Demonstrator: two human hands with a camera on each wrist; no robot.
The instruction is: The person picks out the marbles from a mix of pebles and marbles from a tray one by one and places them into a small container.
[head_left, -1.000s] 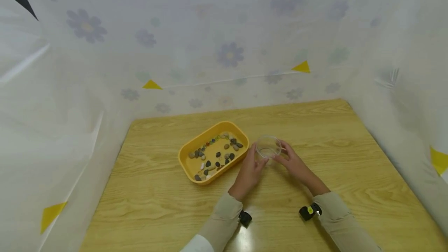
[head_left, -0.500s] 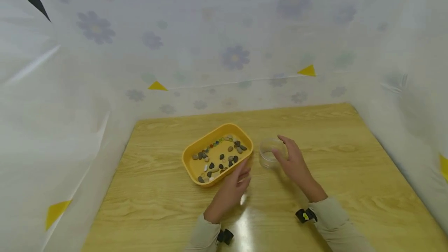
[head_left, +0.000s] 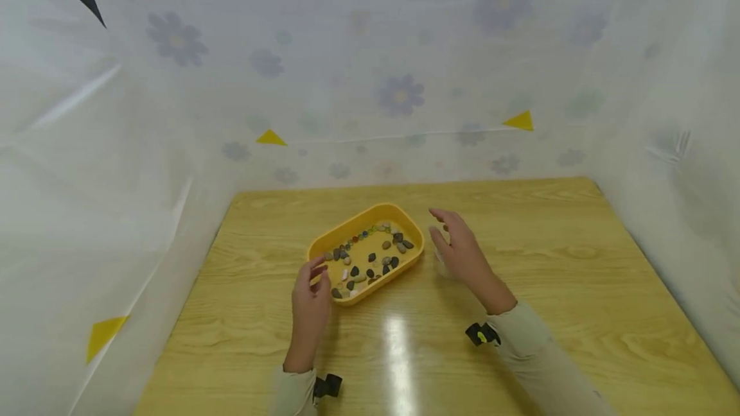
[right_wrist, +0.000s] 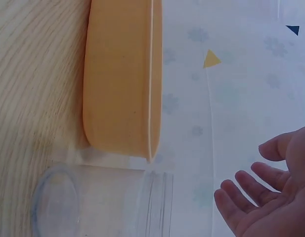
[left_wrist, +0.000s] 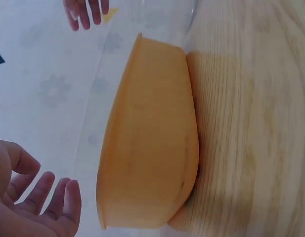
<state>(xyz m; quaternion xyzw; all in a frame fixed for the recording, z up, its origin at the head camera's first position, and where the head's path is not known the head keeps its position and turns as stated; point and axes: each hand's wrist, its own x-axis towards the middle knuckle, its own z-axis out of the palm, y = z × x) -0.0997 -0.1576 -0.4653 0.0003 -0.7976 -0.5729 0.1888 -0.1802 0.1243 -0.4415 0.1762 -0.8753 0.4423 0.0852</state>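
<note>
A yellow plastic tub sits on the table with several dark and pale pebbles and a row of coloured glass marbles inside. My left hand is at the tub's near left corner, fingers loosely bent and holding nothing. To the right of the tub, my right hand hovers with relaxed, parted fingers. Beneath it stands a clear jar, mostly hidden by the hand in the head view. The right wrist view shows the jar upright beside the tub's end, apart from the fingers.
The wood-grain table is enclosed on its sides by a white plastic sheet with faded flowers and yellow and black triangles. A black camera strap is on the left wrist.
Both hands have let go of the clear jar, now standing on the table. My left hand has moved left across to the tub's corner; my right hand has lifted above the jar.
</note>
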